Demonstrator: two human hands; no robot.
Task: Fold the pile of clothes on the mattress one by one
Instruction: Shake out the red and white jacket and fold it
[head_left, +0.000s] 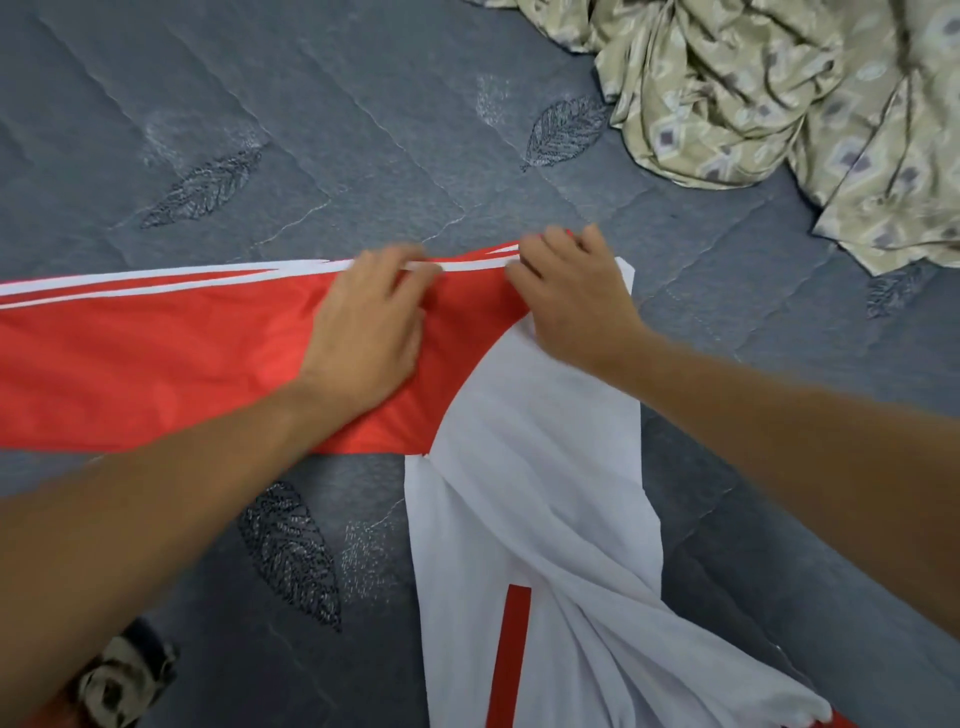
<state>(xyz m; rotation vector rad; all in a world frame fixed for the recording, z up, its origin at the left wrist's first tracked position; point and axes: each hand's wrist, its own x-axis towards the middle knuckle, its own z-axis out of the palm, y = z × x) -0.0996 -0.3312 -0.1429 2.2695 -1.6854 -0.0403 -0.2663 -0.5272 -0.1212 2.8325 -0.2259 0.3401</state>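
Grey quilted mattress (322, 104), leaf stitching, fills the view. Red-and-white jersey (530, 467) lies mid-mattress: red sleeve (156, 353) stretched out toward the left edge, white body trailing toward the near edge, twisted and bunched lower down. Beige patterned cloth (779, 88), unfolded, heaped at the far right corner. A dark patterned item (119, 680) sits at the near left corner, too blurred to identify.

Your left hand (369, 332) rests palm-down on the sleeve near the shoulder, fingertips curled onto the white-striped top edge. Your right hand (571, 296) is just beside it, fingers bent and pinching the same edge at the shoulder seam. Whether the left hand actually pinches or only presses, cannot tell.

Judgement: you are squaring the shoulder before folding the sleeve in.

Risks:
- Body fabric is twisted below; folding now would probably lock in the creases.
- Material looks slick; pulling the sleeve edge with one hand could drag the whole jersey sideways.
- Uneven tension between the hands may skew the fold line.
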